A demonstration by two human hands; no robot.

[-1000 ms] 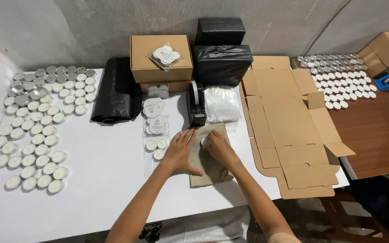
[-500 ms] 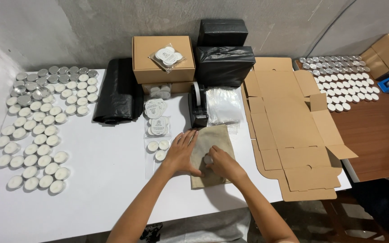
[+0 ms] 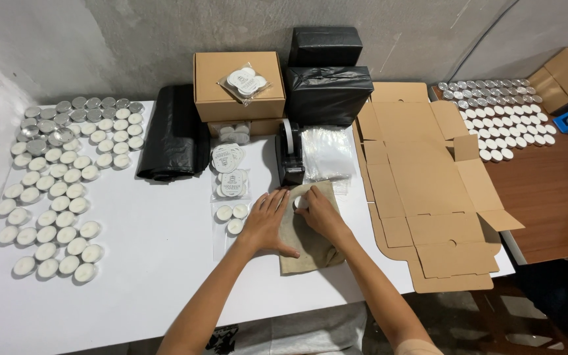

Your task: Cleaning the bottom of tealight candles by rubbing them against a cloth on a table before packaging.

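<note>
L hand (image 3: 265, 223) flat, open on soft tan cloth (image 3: 307, 243); R hand (image 3: 320, 213) pinches small white candle (image 3: 302, 202), prob. light, dentable, best held by rim.

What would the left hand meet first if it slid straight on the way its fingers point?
Probably the black tape dispenser: the left hand lies flat on the tan cloth pouch, fingers aimed up-right toward it. Depth is unclear.
</note>
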